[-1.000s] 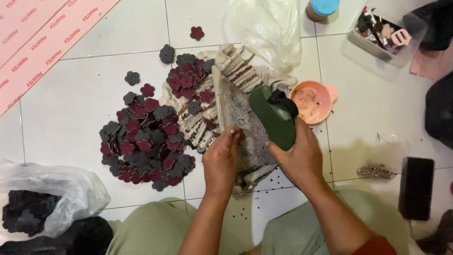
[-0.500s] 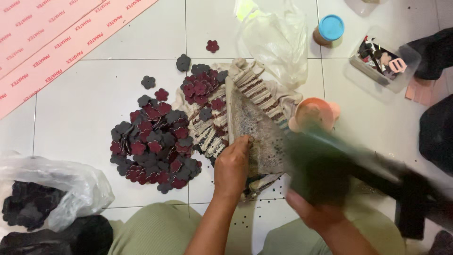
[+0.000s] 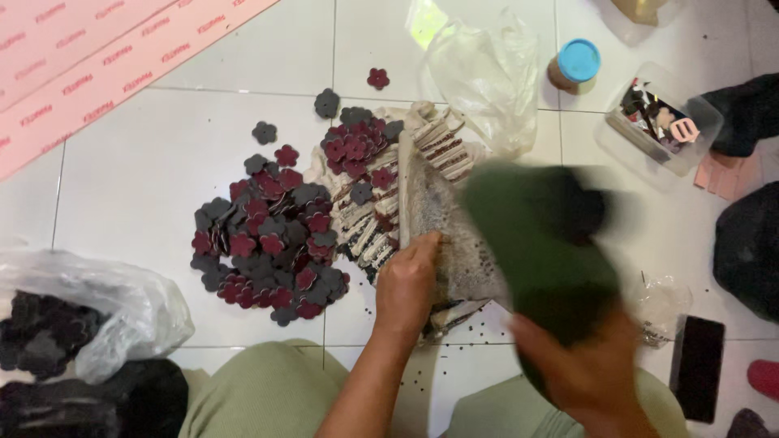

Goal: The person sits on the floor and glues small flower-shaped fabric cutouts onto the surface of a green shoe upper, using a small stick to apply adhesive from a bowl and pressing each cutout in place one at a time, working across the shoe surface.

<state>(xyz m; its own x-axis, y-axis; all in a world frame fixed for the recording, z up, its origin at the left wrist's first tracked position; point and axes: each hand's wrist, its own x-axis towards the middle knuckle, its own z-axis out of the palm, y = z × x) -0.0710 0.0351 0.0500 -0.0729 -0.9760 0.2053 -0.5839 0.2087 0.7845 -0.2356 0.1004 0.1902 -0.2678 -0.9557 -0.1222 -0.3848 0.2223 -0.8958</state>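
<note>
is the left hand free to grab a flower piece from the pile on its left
Probably not right now: the left hand is pressed on the grey slab. The flower pile lies open beside it on the tiled floor, nothing between.

Both forearms are bare from the elbow down, with no sleeves, gloves, watch or rings showing on the left hand (image 3: 406,285) or the right hand (image 3: 586,380), which is smeared by blur. The legs are covered in plain, soft-looking olive-green cloth (image 3: 251,397), which fills the lower edge of the view on both sides.
</note>
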